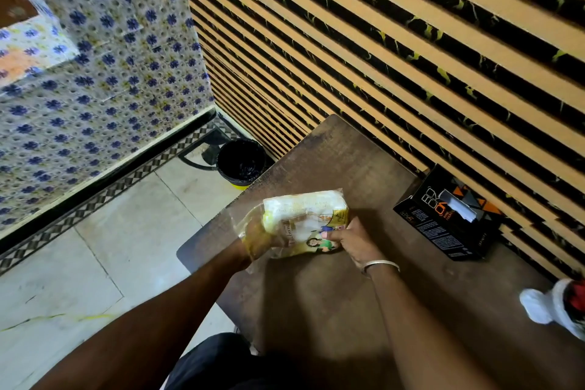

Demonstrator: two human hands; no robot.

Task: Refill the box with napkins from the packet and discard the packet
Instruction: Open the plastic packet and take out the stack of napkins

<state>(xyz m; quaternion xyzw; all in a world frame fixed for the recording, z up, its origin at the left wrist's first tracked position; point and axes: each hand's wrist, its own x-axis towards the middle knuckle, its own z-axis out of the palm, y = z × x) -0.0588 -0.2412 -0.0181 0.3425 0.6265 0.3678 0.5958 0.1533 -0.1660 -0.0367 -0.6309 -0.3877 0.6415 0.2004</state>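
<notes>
A yellow and clear plastic packet (304,214) full of white napkins lies on the brown table (332,288). My left hand (258,239) is pushed inside the packet's open near-left end, seen through the plastic. My right hand (351,239) grips the packet's printed near-right side, a metal bangle on its wrist. The black and orange napkin box (443,225) stands to the right against the wall, with one white napkin sticking out of its top slot.
A black-lined bin with a yellow base (242,163) stands on the tiled floor beyond the table's left far corner. A striped wall runs along the table's right side. A white and red object (557,307) sits at the table's right edge.
</notes>
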